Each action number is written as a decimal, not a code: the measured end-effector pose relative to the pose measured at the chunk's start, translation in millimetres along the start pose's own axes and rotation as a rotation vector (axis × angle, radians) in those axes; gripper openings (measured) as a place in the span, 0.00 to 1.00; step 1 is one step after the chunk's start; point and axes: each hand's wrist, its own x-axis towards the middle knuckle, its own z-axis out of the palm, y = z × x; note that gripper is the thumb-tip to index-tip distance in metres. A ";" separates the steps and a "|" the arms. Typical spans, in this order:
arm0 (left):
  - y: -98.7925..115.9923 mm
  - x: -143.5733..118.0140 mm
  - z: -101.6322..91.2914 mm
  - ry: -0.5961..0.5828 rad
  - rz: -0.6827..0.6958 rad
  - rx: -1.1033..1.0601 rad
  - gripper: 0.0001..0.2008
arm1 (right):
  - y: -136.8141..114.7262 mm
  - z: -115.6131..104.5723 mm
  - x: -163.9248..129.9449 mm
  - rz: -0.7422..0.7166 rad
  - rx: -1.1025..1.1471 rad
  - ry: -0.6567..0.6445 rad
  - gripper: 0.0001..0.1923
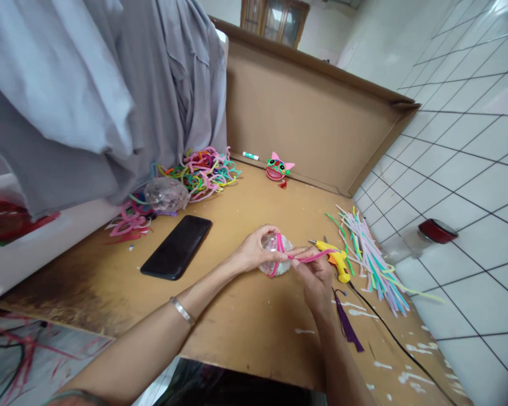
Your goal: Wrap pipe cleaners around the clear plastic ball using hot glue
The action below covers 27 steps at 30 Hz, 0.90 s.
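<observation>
Wooden tabletop (245,316): left hand (254,251) cupping clear ball (275,260) at centre; right hand (315,276) at 4 o'clock pinching pink pipe cleaner (311,257). Probably light, smooth, slippery; wire bendable, fuzzy. Gripping ball sides.

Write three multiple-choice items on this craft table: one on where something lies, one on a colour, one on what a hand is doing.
1. Where does the black phone lie?
A. On the board, on the left hand's side
B. On the tiled floor
C. On top of the glue gun

2. What colour is the glue gun?
A. Blue
B. Yellow
C. White

3. What is the left hand doing?
A. Resting flat on the board
B. Gripping the phone
C. Holding the clear ball

Answers:
1 A: the phone rests on the brown board, well apart from both hands.
2 B: its body is yellow, lying beside the right hand.
3 C: the fingers curl around the ball, which has a pink pipe cleaner wrapped over it.
</observation>
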 end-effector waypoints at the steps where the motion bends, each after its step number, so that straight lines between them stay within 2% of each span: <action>1: -1.4 0.2 -0.5 0.002 0.009 0.009 0.30 | 1.2 -0.4 0.0 0.004 -0.004 0.000 0.03; 14: -12.0 3.1 -2.9 0.012 0.072 0.079 0.28 | 3.0 -0.1 0.4 -0.024 -0.041 -0.013 0.03; 22: -5.1 -0.7 -3.3 0.001 0.082 0.130 0.20 | -4.0 4.5 1.4 -0.041 -0.089 -0.028 0.03; 27: -4.8 -2.4 -4.5 0.033 0.121 0.198 0.21 | -4.1 7.0 1.4 -0.037 -0.098 0.001 0.03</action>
